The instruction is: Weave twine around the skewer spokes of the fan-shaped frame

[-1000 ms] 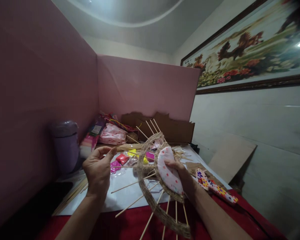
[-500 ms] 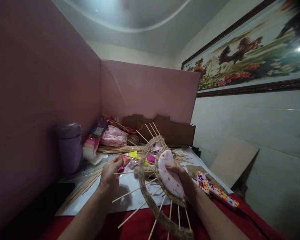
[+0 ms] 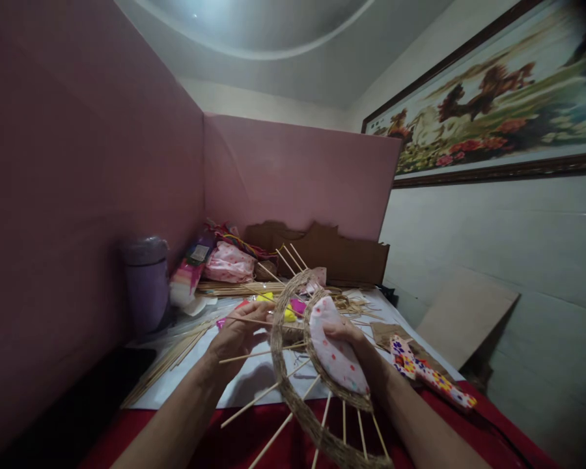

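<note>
Bare hands hold a half-round frame [image 3: 277,345] of rope and sticks in the head view, above the white sheet [image 3: 224,394] and the red cloth [image 3: 131,421]. The right hand [image 3: 356,342] clamps its dotted cloth pad [image 3: 342,365], thumb flat across the face; the other fingers are hidden behind. The left hand [image 3: 244,331] is nearest the far rim, its fingers curled and bunched close; from here I cannot tell whether they pinch a stick or only touch one. Bare sticks [image 3: 271,441] fan out past the outer rope band [image 3: 306,417], one crossing before the left knuckles, others below the left fingers.

To an onlooker, the piece looks light, easily borne in one hand. The pad seems soft and likely to dent under a thumb; the rope looks rough and unlikely to slip. The thin sticks look stiff but brittle, and a squeeze on a bare tip could bend or snap one. The sound grip appears to be the padded middle, where the right thumb presses, with a second, gentle hold where sticks meet the outer band.

Loose sticks [image 3: 176,358] lie left of the left fingers; beyond the right wrist, on its right, rests a flower-print glue gun [image 3: 430,374].
</note>
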The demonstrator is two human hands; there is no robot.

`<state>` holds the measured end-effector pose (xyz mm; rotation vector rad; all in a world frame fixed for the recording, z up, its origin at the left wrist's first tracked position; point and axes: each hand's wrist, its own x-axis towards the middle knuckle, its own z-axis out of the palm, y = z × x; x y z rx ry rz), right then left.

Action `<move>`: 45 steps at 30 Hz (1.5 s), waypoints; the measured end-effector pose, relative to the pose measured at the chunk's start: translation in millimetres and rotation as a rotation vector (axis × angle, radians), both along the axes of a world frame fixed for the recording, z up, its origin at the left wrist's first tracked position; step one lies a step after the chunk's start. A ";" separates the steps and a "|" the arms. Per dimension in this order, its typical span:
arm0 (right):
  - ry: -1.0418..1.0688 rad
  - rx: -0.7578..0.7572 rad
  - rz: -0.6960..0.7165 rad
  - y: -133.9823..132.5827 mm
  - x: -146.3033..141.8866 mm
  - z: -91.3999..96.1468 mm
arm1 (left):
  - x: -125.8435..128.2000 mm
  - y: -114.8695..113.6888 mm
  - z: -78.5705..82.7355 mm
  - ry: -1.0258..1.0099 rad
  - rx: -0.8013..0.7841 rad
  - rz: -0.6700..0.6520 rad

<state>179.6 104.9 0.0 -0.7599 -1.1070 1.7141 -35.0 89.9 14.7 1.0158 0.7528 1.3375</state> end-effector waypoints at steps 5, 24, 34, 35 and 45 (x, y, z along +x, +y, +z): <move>-0.034 0.028 0.011 1.6 0.6 -3.6 | -0.1 -1.1 -2.5 0.023 0.056 -0.157; -0.089 -0.040 0.072 -0.2 0.8 -5.3 | 2.7 1.7 -3.5 0.048 0.115 -0.052; -0.082 0.018 0.134 1.6 -0.5 -4.0 | 5.1 -2.6 2.0 0.031 0.119 -0.002; -0.086 0.021 0.132 1.6 -0.7 -3.8 | 5.1 -2.4 1.8 0.030 0.123 -0.003; -0.086 -0.010 0.153 -0.3 -1.0 -4.9 | 6.6 -4.6 5.1 0.040 0.138 0.039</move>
